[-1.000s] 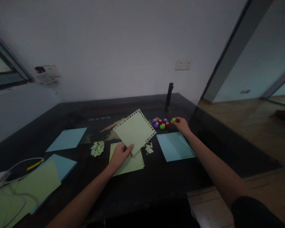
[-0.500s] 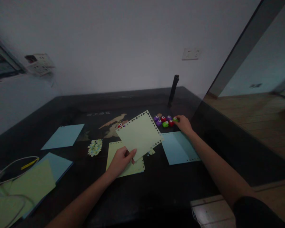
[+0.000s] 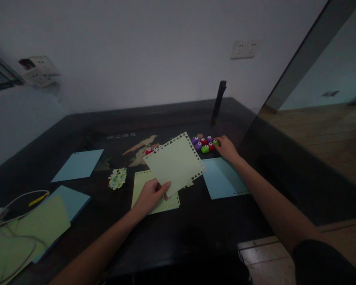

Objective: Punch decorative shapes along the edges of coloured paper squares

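The left hand [image 3: 149, 196] pinches a pale green sheet [image 3: 176, 163] near its lower corner, thumb on top and fingers curled beneath. The sheet is raised and turned askew, with small shapes punched along two edges, and it partly covers another green sheet [image 3: 140, 188] lying on the dark table [image 3: 195, 225]. The right hand [image 3: 227, 149] has its fingers drawn together at a green eyed figure [image 3: 215, 142] at the right end of a cluster of purple, red and green figures [image 3: 198, 146]; whether it grips that figure or only touches it, one cannot tell. Just below the right wrist lies a blue sheet [image 3: 222, 180], also punched at its edges. A heap of paper bits [image 3: 117, 179] sits left of the green sheets, and a black post [image 3: 218, 103] stands beyond the figures.
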{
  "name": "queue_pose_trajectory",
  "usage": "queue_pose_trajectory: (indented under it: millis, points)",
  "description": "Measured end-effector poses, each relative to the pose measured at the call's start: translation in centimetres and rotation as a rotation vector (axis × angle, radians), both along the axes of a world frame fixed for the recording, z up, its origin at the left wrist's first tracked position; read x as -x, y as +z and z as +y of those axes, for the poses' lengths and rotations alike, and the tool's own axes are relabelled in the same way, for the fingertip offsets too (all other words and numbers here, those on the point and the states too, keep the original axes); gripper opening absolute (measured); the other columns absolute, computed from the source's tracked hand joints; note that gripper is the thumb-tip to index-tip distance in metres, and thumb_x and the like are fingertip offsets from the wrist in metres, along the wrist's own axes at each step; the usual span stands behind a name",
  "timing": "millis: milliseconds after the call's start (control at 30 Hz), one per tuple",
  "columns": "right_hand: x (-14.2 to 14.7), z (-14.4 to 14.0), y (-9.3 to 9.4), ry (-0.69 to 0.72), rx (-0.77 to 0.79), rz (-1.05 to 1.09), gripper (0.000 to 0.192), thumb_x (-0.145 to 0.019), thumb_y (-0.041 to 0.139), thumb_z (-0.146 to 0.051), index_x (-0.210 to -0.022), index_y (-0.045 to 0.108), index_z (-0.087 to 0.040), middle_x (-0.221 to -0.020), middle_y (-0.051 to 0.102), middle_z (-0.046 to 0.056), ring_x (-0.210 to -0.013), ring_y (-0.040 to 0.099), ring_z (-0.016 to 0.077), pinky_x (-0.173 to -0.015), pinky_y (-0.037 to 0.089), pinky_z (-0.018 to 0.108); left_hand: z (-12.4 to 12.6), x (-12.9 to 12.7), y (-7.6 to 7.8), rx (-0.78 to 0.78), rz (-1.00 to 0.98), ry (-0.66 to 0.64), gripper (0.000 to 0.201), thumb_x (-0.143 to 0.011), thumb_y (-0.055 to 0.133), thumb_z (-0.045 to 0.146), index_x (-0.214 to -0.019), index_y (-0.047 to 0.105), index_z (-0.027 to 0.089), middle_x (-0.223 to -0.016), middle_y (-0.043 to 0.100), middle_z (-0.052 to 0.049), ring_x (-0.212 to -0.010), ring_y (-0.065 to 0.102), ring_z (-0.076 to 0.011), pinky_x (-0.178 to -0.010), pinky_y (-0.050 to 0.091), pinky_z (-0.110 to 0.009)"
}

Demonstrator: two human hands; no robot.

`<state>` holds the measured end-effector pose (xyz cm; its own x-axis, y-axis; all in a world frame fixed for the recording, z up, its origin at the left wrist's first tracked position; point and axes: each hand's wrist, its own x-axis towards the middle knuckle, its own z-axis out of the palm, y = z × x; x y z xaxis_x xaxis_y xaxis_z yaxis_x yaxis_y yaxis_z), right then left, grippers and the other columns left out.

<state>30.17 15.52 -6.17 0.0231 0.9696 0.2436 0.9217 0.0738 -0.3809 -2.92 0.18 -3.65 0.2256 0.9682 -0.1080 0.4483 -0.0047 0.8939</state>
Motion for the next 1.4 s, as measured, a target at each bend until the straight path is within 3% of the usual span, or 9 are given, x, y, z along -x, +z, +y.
queue_pose_trajectory:
  millis: [267,400,533,800,933,1100,1267,1333,1400]
  points:
    - [0.1,-0.2,0.3,0.016,-0.020,0.044,0.037,-0.083,0.054,-0.029,-0.116,0.062,-0.014,-0.106,0.053,0.013,-0.091,0.057,0.0234,-0.085,0.043,0.033,0.1,0.1,0.3,-0.007,-0.011,0.012,0.035,-0.078,0.052,0.050,-0.074,0.057,0.015,-0.049,0.058,0.000,-0.046,0.051,-0.0139,-0.047,0.035,-0.023]
    - [0.3,-0.9,2.0,-0.018,-0.139,0.110,0.034,-0.082,0.054,-0.030,-0.110,0.064,-0.013,-0.096,0.056,0.012,-0.084,0.057,0.0226,-0.078,0.044,0.033,0.3,0.3,0.5,-0.028,-0.006,0.027,0.034,-0.078,0.052,0.049,-0.075,0.057,0.015,-0.051,0.059,-0.001,-0.048,0.053,-0.0143,-0.048,0.036,-0.023]
    - [1.9,-2.3,4.1,0.120,-0.223,0.240,0.024,-0.084,0.050,-0.028,-0.090,0.069,-0.015,-0.081,0.060,0.008,-0.076,0.056,0.0192,-0.072,0.043,0.030,0.4,0.3,0.8,-0.030,-0.023,0.021,0.033,-0.078,0.051,0.047,-0.078,0.058,0.014,-0.051,0.058,-0.001,-0.048,0.052,-0.0139,-0.048,0.037,-0.023]
    - [7.0,-5.7,6.1,0.458,0.265,0.776,0.024,-0.078,0.057,-0.041,-0.079,0.063,-0.019,-0.070,0.061,0.001,-0.056,0.052,0.0097,-0.054,0.043,0.024,0.3,0.1,1.2,0.025,-0.047,-0.095,0.032,-0.077,0.054,0.047,-0.075,0.058,0.015,-0.054,0.057,0.001,-0.048,0.054,-0.0133,-0.048,0.039,-0.022]
    - [7.6,-6.2,6.2,0.395,0.269,0.883,0.021,-0.067,0.068,-0.037,-0.071,0.058,-0.019,-0.059,0.053,-0.003,-0.053,0.049,0.0089,-0.054,0.044,0.024,0.2,-0.1,1.4,0.029,-0.091,-0.137,0.030,-0.077,0.055,0.045,-0.075,0.059,0.015,-0.058,0.056,0.001,-0.048,0.053,-0.0119,-0.047,0.040,-0.022]
    - [7.0,-6.7,6.7,0.301,0.243,0.949,0.020,-0.064,0.070,-0.033,-0.068,0.056,-0.019,-0.058,0.053,-0.003,-0.053,0.050,0.0091,-0.053,0.045,0.025,0.8,-0.6,1.5,-0.085,-0.159,-0.053,0.031,-0.081,0.050,0.044,-0.079,0.060,0.015,-0.060,0.054,0.001,-0.051,0.049,-0.0114,-0.050,0.040,-0.023]
    - [4.6,-7.4,7.4,0.197,0.119,0.947,0.017,-0.065,0.068,-0.031,-0.070,0.057,-0.018,-0.057,0.054,-0.002,-0.048,0.045,0.0083,-0.049,0.042,0.025,1.9,-3.0,3.1,-0.167,-0.180,-0.090,0.026,-0.083,0.050,0.036,-0.085,0.061,0.013,-0.067,0.056,0.000,-0.056,0.050,-0.0109,-0.054,0.041,-0.023]
    - [3.1,-7.6,7.5,0.146,0.055,0.948,0.020,-0.064,0.069,-0.033,-0.073,0.059,-0.018,-0.058,0.055,-0.002,-0.049,0.046,0.0089,-0.048,0.041,0.025,2.3,-4.6,3.9,-0.215,-0.227,-0.071,0.026,-0.081,0.052,0.030,-0.101,0.057,0.013,-0.073,0.058,-0.001,-0.060,0.053,-0.0110,-0.057,0.042,-0.022]
    - [1.3,-7.8,7.3,0.100,-0.003,0.920,0.024,-0.063,0.070,-0.035,-0.075,0.060,-0.017,-0.060,0.057,-0.001,-0.051,0.049,0.0102,-0.049,0.041,0.025,2.6,-6.5,4.4,-0.255,-0.250,-0.029,0.045,-0.079,0.056,0.025,-0.121,0.043,0.015,-0.069,0.056,0.002,-0.059,0.054,-0.0108,-0.057,0.042,-0.021]
